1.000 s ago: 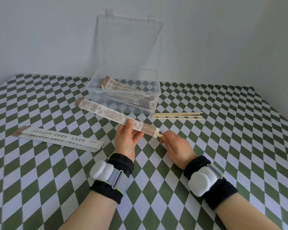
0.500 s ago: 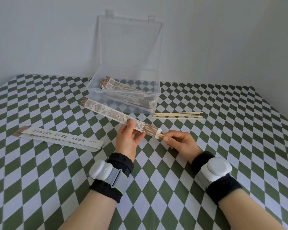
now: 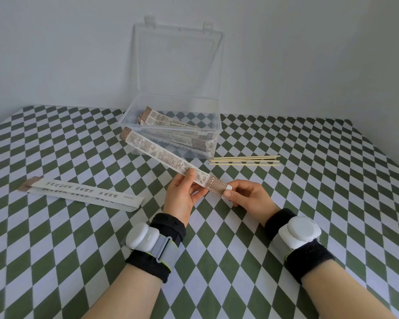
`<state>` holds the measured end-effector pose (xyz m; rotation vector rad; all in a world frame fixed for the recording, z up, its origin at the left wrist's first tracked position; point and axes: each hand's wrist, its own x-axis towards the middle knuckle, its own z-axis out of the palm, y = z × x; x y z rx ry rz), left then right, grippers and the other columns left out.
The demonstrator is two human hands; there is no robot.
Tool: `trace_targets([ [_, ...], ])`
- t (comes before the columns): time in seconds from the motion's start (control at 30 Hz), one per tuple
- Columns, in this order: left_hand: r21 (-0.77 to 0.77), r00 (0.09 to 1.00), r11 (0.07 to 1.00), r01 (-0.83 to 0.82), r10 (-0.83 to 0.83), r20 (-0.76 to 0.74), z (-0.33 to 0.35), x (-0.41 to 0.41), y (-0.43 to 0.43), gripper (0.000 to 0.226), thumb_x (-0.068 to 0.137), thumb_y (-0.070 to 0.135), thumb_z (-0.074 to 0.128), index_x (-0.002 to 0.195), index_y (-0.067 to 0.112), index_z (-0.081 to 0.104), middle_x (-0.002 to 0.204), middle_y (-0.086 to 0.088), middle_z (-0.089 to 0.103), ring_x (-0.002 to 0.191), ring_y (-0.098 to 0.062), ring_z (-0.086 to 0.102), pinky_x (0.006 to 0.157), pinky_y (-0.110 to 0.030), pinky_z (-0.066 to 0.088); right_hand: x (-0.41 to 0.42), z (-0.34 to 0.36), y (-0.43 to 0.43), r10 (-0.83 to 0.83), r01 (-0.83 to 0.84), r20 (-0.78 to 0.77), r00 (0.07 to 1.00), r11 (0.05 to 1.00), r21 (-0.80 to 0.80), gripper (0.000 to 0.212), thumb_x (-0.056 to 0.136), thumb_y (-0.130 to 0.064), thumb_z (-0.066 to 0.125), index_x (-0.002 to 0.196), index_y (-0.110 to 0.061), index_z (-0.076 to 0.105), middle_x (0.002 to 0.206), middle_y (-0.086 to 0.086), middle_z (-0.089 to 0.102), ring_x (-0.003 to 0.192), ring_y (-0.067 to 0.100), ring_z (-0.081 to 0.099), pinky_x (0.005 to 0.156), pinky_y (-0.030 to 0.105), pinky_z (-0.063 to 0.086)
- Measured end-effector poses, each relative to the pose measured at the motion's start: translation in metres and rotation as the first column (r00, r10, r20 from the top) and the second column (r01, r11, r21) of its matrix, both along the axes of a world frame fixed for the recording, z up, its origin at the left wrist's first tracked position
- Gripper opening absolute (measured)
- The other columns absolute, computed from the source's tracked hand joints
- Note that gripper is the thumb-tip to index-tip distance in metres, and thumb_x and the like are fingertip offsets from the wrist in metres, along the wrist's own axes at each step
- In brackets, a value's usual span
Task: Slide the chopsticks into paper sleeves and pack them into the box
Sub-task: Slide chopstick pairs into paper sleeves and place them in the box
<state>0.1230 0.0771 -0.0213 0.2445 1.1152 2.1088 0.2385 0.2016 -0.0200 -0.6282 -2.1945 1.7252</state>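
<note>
My left hand (image 3: 182,194) holds a brown-patterned paper sleeve (image 3: 161,155) between thumb and fingers, above the table and slanting up towards the box. At the sleeve's near end, my right hand (image 3: 249,195) pinches its white open tip; no chopstick wood shows there. The clear plastic box (image 3: 171,132) stands behind with its lid upright and holds several filled sleeves (image 3: 168,122). Several bare chopsticks (image 3: 244,160) lie side by side to the right of the box. Two white printed sleeves (image 3: 83,194) lie flat at the left.
The table carries a green-and-white diamond cloth (image 3: 55,249), with open cloth in front of my arms and at the right. A plain wall rises close behind the box. Both wrists wear black bands with white devices.
The sleeve has risen and shifted towards the box. The chopstick ends that stuck out of its near end have gone inside, and my right hand has closed up to the sleeve's tip.
</note>
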Motion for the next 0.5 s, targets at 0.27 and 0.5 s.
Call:
trace_targets([
  [0.27, -0.012, 0.998, 0.998, -0.063, 0.063, 0.021, -0.002, 0.002, -0.003, 0.018, 0.095, 0.02, 0.048, 0.111, 0.024, 0.055, 0.098, -0.006, 0.066, 0.09, -0.015, 0.066, 0.069, -0.023, 0.057, -0.007, 0.006, -0.006, -0.008, 0.009, 0.109, 0.994, 1.0, -0.012, 0.01, 0.085, -0.017, 0.061, 0.08, -0.018, 0.07, 0.069, -0.007, 0.063, 0.061, 0.003, 0.055, 0.055, 0.01, 0.043],
  [0.5, -0.043, 0.991, 0.993, -0.11, 0.106, -0.079, 0.002, 0.006, 0.001, 0.018, 0.095, 0.022, 0.05, 0.102, 0.037, 0.055, 0.1, -0.004, 0.068, 0.088, -0.013, 0.069, 0.072, -0.026, 0.057, -0.014, 0.024, -0.006, -0.024, 0.02, 0.129, 0.991, 0.999, 0.032, 0.009, 0.085, -0.016, 0.063, 0.092, -0.021, 0.064, 0.087, -0.006, 0.067, 0.068, 0.002, 0.059, 0.059, 0.011, 0.048],
])
